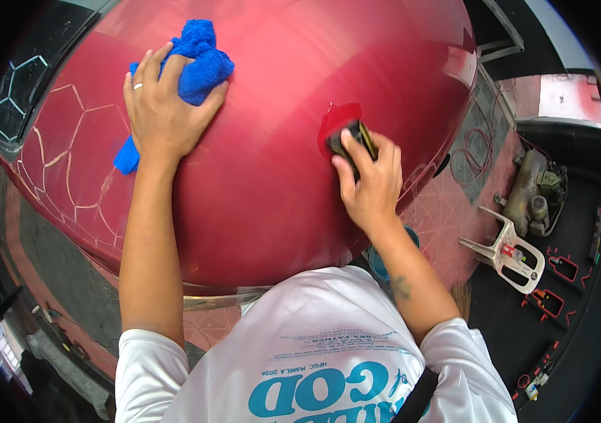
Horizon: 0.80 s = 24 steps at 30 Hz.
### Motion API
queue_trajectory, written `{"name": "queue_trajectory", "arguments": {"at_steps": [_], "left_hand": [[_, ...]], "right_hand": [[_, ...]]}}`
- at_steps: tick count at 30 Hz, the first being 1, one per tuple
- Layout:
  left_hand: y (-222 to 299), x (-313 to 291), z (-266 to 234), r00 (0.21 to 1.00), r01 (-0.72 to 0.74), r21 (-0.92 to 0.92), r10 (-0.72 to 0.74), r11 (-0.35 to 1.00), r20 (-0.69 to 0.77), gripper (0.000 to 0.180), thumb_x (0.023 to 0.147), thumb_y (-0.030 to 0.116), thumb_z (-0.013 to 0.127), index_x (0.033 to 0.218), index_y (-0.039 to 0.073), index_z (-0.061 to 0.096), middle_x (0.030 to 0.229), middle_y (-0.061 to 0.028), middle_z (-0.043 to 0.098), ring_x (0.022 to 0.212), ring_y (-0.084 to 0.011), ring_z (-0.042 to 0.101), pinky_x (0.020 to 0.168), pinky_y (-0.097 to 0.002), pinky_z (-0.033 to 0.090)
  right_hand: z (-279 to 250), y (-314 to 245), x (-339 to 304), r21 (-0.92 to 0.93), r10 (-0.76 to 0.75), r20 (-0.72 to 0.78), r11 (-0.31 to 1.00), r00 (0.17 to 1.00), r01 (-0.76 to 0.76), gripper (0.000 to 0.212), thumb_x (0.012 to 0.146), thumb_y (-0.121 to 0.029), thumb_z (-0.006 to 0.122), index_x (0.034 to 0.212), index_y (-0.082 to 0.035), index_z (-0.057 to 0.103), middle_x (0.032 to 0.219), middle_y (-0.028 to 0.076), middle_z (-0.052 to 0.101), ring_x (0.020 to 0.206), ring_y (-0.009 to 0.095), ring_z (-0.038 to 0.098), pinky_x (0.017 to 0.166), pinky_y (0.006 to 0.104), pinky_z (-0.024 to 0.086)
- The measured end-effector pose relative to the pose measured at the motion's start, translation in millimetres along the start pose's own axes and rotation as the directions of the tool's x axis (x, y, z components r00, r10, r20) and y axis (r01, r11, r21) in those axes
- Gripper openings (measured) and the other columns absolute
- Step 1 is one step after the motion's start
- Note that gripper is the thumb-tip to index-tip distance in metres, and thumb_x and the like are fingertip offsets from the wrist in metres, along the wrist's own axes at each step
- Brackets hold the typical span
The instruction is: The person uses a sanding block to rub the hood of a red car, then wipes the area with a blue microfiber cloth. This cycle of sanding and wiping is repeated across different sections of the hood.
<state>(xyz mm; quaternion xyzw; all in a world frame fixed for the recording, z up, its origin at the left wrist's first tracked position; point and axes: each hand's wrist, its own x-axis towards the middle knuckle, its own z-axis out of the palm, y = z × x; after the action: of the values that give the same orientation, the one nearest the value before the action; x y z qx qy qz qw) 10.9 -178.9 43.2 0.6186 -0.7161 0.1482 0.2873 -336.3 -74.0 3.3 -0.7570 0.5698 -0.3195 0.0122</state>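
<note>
A glossy red car hood [265, 183] fills the space in front of me. My left hand [163, 113], with a ring on one finger, grips a bunched blue microfiber cloth [206, 70] and presses it on the hood. A loose end of the cloth shows beside my wrist. On the hood's right part, my right hand [374, 173] holds a dark block with yellow edges [346, 148], somewhat blurred. Bright red material [334, 125] shows around the block's far and left sides; whether it is a cloth or a pad, I cannot tell.
Beyond the hood's right edge stand a white plastic chair [526, 271] and a worn air compressor [529, 190]. A coiled hose [476, 155] lies on the tiled floor. A teal bucket [379, 266] is partly hidden under my right forearm. The windshield [22, 92] is at far left.
</note>
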Motion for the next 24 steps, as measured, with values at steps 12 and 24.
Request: {"name": "queue_trajectory", "arguments": {"at_steps": [12,24], "left_hand": [[3.3,1.4,-1.2,0.999,0.002,-0.02,-0.001,1.0,0.044,0.061,0.086,0.055,0.1,0.128,0.012,0.082,0.164,-0.0188,0.072,0.157,-0.0455,0.062,0.138,-0.0689,0.037],[4.7,0.7,-2.1,0.998,0.015,-0.019,-0.014,1.0,0.056,0.059,0.088,0.053,0.099,0.127,0.012,0.082,0.167,-0.019,0.07,0.16,-0.0465,0.06,0.139,-0.0712,0.035]], "right_hand": [[-2.3,7.0,0.9,-0.041,0.145,0.022,0.989,0.989,-0.145,0.046,0.103,-0.029,0.09,0.148,-0.023,0.082,0.142,0.02,0.071,0.126,0.043,0.068,0.103,0.0564,0.058],[-8.1,2.2,1.9,-0.036,0.182,0.183,0.983,0.966,-0.179,0.049,0.101,-0.024,0.093,0.149,-0.021,0.083,0.142,0.019,0.071,0.125,0.043,0.07,0.105,0.0543,0.059]]}}
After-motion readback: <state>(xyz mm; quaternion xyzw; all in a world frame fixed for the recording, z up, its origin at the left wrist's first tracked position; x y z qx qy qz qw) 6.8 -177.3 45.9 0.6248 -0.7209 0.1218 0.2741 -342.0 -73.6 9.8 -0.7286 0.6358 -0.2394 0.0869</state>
